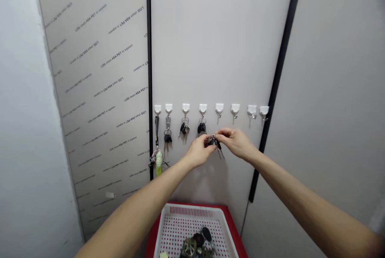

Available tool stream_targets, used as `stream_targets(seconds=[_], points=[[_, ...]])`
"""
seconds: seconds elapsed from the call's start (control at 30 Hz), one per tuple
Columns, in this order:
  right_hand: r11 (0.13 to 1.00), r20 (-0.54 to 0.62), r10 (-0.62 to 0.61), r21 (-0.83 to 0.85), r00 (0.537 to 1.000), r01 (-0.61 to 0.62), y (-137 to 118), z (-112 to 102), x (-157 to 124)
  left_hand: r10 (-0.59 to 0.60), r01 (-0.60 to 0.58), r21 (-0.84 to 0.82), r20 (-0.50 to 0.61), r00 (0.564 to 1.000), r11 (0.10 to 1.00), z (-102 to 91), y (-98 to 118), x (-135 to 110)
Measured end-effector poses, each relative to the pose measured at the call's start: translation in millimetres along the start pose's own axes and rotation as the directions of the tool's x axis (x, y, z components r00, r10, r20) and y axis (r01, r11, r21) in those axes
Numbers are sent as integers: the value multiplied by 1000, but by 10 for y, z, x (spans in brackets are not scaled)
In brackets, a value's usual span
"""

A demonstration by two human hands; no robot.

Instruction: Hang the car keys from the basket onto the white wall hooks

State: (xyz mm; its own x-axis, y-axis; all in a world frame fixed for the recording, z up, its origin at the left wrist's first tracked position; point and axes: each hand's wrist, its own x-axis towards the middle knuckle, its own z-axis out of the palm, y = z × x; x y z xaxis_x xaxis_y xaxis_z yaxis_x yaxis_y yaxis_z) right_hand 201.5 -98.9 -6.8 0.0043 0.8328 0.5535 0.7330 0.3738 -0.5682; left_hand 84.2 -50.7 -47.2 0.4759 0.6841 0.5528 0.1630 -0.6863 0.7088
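Observation:
A bunch of keys [219, 146] with dark heads is pinched between both hands, in front of the wall and below the row of white hooks. My left hand [199, 150] grips the bunch from the left with thumb and fingers. From the right, my right hand [235, 142] pinches its upper part, where the ring seems to be; the fingers partly hide it. Just above my left hand, another key bunch [201, 127] hangs on a white hook [203, 108]. The hook [219, 108] above my hands bears no keys.
Further left hang a key bunch [184, 127], a second bunch [168, 138] and a strap with charms [159, 160]. Bare hooks [235, 108] continue rightward. Below, a white perforated basket [197, 210] with more keys [206, 234] rests on a red surface [235, 230]. Black strips [278, 77] edge the panel.

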Motion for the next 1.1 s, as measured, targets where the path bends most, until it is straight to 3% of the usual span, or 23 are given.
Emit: stream_targets(seconds=[0.13,0.37,0.47,0.53,0.7,0.87,0.93,1.0,1.03,1.1], points=[[999,-157,31,18,987,-29,38,-53,140,3,1,52,-76,997,999,-32,90,133],[994,-440,104,80,892,-77,158,-84,476,-16,48,193,-167,986,980,-60,269,325],[991,-477,128,33,869,-128,169,-96,568,-36,73,224,-165,986,972,-40,320,369],[984,-454,153,-10,878,-177,183,-92,591,-60,94,246,-142,988,965,-22,334,370],[980,-394,139,-75,908,-183,238,-90,495,-121,132,247,-61,991,960,24,262,226],[982,-490,75,-117,869,-150,344,12,94,-186,176,147,52,981,973,145,-135,-243],[981,-373,68,-142,925,-129,463,206,-201,-252,233,136,149,956,963,245,-398,-554],[981,-51,98,-164,994,-105,617,488,-575,-338,302,171,251,907,938,369,-669,-917],[980,161,109,-183,981,-79,694,643,-778,-387,335,215,287,876,918,432,-791,-1102],[968,475,160,-247,865,-44,820,937,-1169,-466,356,336,347,814,872,543,-981,-1434]])
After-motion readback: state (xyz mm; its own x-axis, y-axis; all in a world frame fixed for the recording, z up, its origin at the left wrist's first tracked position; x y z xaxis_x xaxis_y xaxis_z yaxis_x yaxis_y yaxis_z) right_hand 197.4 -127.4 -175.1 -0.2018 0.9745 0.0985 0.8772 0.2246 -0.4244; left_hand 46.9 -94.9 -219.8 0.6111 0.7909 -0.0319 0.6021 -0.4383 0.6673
